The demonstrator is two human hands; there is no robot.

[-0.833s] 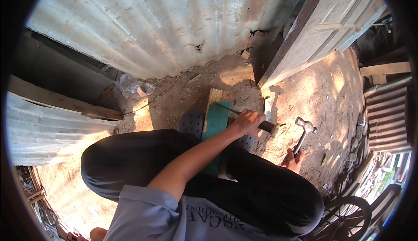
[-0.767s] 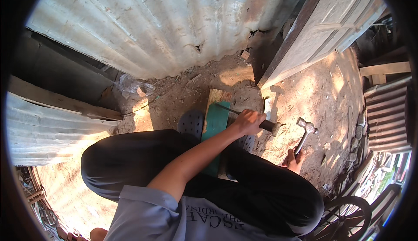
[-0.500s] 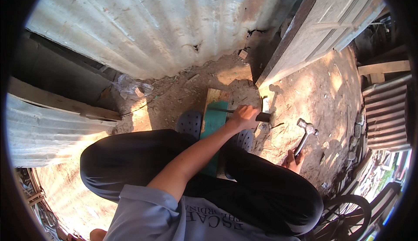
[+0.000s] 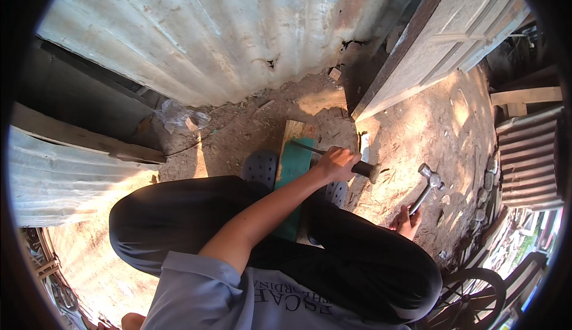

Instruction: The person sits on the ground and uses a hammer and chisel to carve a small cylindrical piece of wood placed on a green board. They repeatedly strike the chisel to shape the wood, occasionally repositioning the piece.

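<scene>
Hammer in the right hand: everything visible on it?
The hammer has a shiny, metal-looking head, one end cylindrical, the other more rounded. Its slim handle looks dark with a bright streak. It slants over the dirt ground, head toward the picture's upper right. Only the right hand visibly touches it, hiding the handle's lower end.

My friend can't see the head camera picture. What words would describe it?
The person's left hand holds a thin, dark-handled metal tool slanting over a long green-painted wooden board between two grey, hole-dotted shoes. The right hand holds a silver-headed hammer out to the side.
</scene>
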